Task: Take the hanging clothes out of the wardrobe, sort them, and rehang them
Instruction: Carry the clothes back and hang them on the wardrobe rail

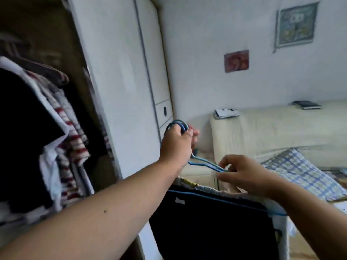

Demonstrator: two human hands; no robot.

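My left hand (pixel 176 145) fists the hooks (pixel 177 123), right hand (pixel 242 173) pinches hanger wire (pixel 204 165) just below it (thin, probably slippery); clothes (pixel 206 222) underneath look floppy, so carry by hooks.

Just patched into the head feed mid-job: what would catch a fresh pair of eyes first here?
At centre, the left hand grips the hooks of the blue wire hangers, while the right hand pinches their shoulder end with its fingers. Just below them is a dark navy garment. At far left, the open brown wardrobe holds red-and-white striped clothes.
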